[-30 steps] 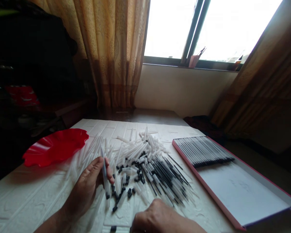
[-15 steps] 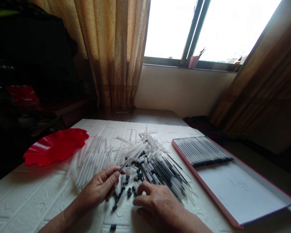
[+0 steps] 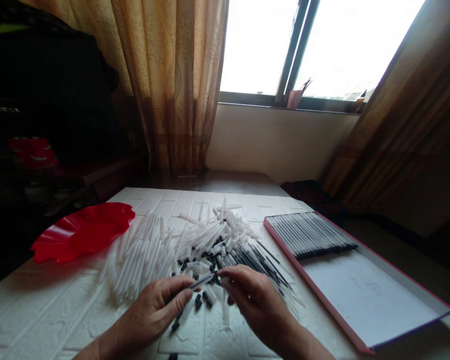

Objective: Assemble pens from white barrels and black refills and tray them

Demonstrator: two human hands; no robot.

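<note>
My left hand (image 3: pixel 161 305) is closed around a slim pen barrel (image 3: pixel 202 282), pale with a dark core, which points up and to the right. At its far end, my right hand (image 3: pixel 260 300) pinches a small black plug (image 3: pixel 215 274) against the tip. Below the right fingers is a clear tube-like piece (image 3: pixel 225 310); I cannot tell whether it is held or lying on the table. Several loose black plugs (image 3: pixel 207 299) lie under and between the hands. Beyond them are piles of translucent tubes (image 3: pixel 146 250) and dark thin refills (image 3: pixel 260 262).
A shallow pink-edged box (image 3: pixel 345 295) on the right holds a row of finished-looking pens (image 3: pixel 315 232) at its far end. A red wavy-rimmed dish (image 3: pixel 86 232) sits at the left. The white table (image 3: pixel 41 305) has a brick pattern; a curtain and window are behind.
My right hand has risen from the loose pieces to the tip of the barrel and now pinches a black plug there. My left hand has lowered the barrel and tilted it flatter.
</note>
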